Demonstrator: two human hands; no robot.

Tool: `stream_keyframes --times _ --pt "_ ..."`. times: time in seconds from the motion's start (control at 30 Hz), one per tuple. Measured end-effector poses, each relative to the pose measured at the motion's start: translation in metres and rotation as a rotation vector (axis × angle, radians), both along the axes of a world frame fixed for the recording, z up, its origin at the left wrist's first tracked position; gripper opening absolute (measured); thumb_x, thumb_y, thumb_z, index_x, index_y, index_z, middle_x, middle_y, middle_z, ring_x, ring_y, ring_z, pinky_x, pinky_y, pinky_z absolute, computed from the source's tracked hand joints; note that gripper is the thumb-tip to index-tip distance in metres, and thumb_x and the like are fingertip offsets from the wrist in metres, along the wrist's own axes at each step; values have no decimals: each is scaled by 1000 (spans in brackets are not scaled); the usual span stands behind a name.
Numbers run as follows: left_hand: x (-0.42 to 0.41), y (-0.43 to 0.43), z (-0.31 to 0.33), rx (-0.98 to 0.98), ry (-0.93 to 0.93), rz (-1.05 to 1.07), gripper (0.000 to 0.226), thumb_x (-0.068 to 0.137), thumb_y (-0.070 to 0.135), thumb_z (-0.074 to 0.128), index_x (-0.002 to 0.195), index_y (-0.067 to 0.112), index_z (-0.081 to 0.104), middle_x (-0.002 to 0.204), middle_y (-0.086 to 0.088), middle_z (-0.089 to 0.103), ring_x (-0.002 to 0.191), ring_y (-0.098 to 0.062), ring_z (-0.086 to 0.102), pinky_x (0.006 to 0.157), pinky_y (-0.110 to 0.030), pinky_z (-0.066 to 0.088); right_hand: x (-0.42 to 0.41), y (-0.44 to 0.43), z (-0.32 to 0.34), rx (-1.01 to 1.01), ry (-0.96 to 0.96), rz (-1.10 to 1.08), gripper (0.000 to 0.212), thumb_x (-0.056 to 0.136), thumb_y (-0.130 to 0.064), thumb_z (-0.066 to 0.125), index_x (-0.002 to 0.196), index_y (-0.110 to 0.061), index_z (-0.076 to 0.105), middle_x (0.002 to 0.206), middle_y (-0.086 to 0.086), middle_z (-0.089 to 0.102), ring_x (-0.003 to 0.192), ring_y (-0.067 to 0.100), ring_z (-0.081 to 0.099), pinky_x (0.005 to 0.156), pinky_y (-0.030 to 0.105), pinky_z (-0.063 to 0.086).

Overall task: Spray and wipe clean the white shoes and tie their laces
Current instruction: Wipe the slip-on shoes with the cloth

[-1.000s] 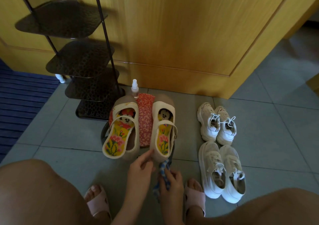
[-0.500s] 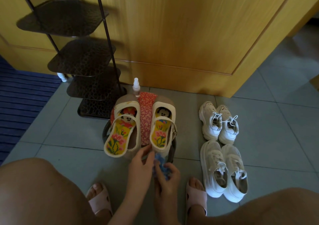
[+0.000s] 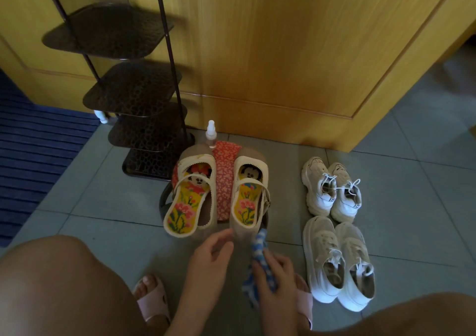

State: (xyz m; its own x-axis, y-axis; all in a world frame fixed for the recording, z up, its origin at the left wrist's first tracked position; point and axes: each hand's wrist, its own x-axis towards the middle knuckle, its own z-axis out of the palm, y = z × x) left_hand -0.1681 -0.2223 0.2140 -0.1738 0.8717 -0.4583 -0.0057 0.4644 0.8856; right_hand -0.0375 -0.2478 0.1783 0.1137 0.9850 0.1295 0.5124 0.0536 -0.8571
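Pulls left hand (image 3: 211,254) off the strap shoe (image 3: 244,206) heel, fingers loose; keeps right hand (image 3: 277,275) gripping blue cloth (image 3: 258,249). Likely ends this wipe, sneakers (image 3: 337,261) next.

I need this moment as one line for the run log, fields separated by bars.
right hand: grips cloth | left hand: empty, beside sandal | spray bottle: upright, unheld | sneakers: untouched
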Motion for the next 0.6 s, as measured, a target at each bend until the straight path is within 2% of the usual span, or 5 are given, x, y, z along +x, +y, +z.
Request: stream_keyframes --times 0.1,0.2,0.33,0.47,0.6 --pt "-14 -1 34 102 -43 -17 27 92 1 49 94 21 67 99 3 72 89 -7 68 75 -20 54 -5 25 43 -9 299 23 30 79 -2 71 96 -27 70 100 2 61 91 -2 60 75 5 44" --pt "-34 12 69 217 -3 -18 25 92 3 49 94 18 69 91 6 73 85 -6 69 71 -20 56 -9 70 84 -21 339 153 30 81 -4 69 101 -27 67 100 -2 62 91 1 62 74 10 48" --pt "-70 48 88 227 149 -2 22 92 5 50 90 18 68 87 4 72 81 -9 68 70 -25 58 -30 140 102 -69 92 325 24 83 -11 69 102 -27 68 106 -3 60 95 4 58 76 8 45" --pt "-120 106 51 48 457 -83 7 86 16 60 89 22 63 95 -6 69 95 -24 65 86 -42 53 -65 199 99 -104 -150 538 24 94 -13 56 115 -16 66 112 5 54 96 18 55 75 20 45" --pt "-135 133 29 -268 452 -134 57 82 33 69 128 8 45 123 -15 55 106 -30 58 83 -42 52 -104 244 85 -48 -331 746 26 94 -4 52 116 -5 65 115 14 56 106 26 53 91 30 40"
